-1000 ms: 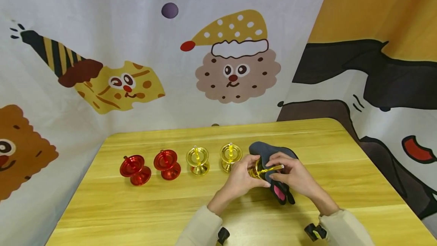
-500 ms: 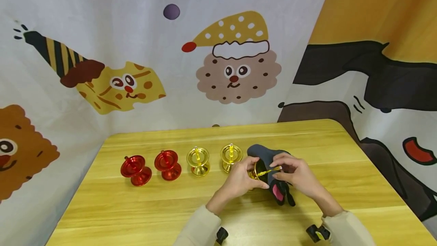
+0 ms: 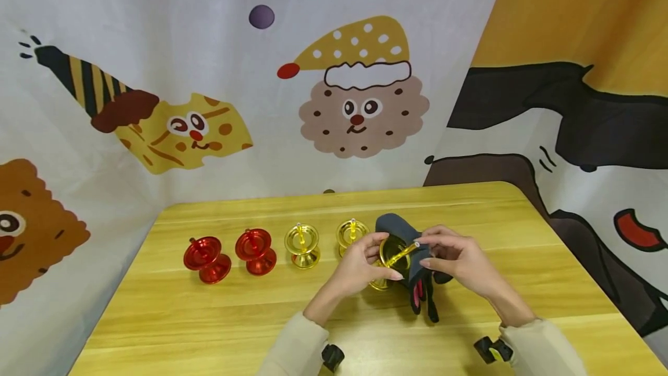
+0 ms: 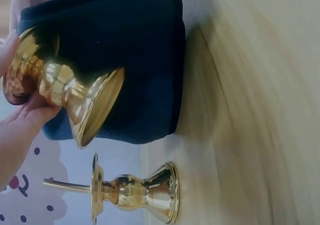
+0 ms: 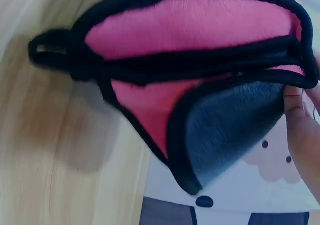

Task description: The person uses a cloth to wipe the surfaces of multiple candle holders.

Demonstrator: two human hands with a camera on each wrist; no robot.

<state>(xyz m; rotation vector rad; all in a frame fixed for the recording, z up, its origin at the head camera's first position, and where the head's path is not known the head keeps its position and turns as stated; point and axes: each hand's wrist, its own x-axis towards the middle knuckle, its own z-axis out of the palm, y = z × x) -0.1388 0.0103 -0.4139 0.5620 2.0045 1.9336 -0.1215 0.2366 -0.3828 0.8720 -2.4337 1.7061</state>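
My left hand [image 3: 359, 264] grips a gold candle holder [image 4: 60, 82] by its dish, thumb and fingers at the rim. The holder is lifted and tilted, and the thin gold rod [image 3: 404, 255] in its dish points up and right, toward my right hand [image 3: 461, 254]. Between thumb and fingers, the right hand pinches a dark grey cloth [image 3: 392, 224] that hangs behind and beside the holder. Close up in the right wrist view, the folded cloth [image 5: 195, 22] shows a pink side, black edging and a loop. Part of the holder is hidden by my left hand.
To the left, two more gold candle holders [image 3: 305, 257] and two red candle holders [image 3: 256, 248] stand in a row on the wooden table [image 3: 219, 324]. The nearest gold one is just beyond my left hand. A printed curtain [image 3: 209, 33] hangs behind the table.
The held candle holder has turned, so more of its dish's inside faces up. My right hand has shifted slightly right, and the cloth's hanging end has swung left and down.
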